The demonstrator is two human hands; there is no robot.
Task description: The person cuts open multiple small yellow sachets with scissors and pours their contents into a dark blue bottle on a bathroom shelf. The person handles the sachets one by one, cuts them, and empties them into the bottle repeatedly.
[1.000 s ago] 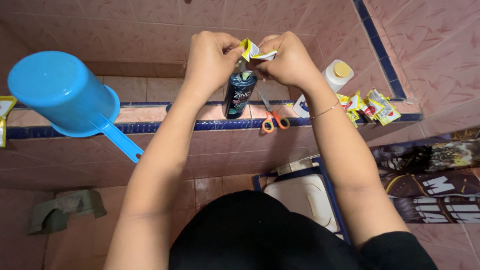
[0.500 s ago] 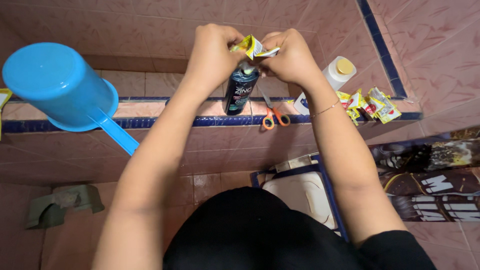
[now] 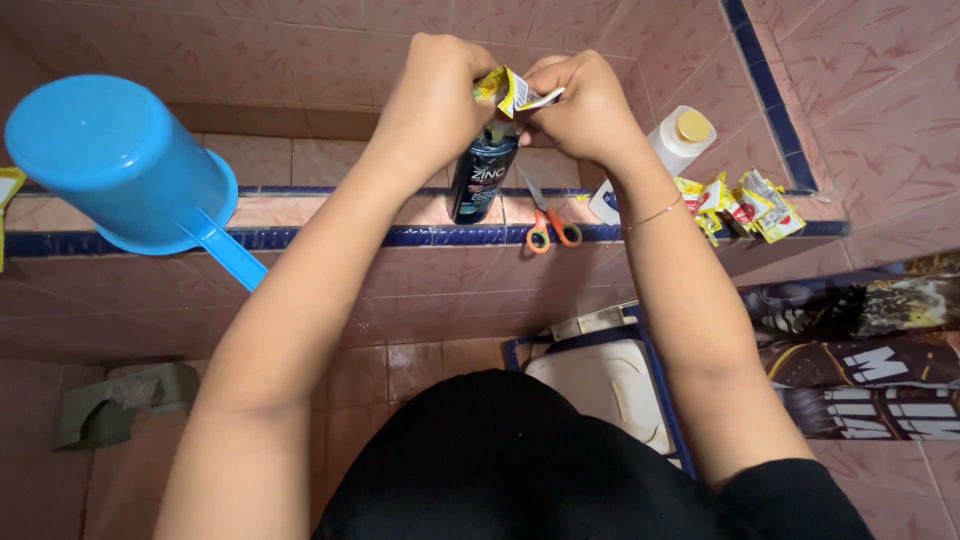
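two hands pinch sachet over dark bottle

both the left hand (image 3: 432, 88) and the right hand (image 3: 583, 105) grip a small yellow foil sachet (image 3: 508, 92) between closed fingers, holding it directly above the open mouth of a dark plastic bottle (image 3: 481, 176) standing on the pink tiled ledge (image 3: 300, 215). compared with a second ago, hands and sachet sit slightly higher in view. orange-handled scissors (image 3: 545, 222) lie just beside the bottle; a white bottle with yellow cap (image 3: 680, 138) and loose yellow sachets (image 3: 745, 206) rest right, an overturned blue plastic dipper (image 3: 115, 165) left.
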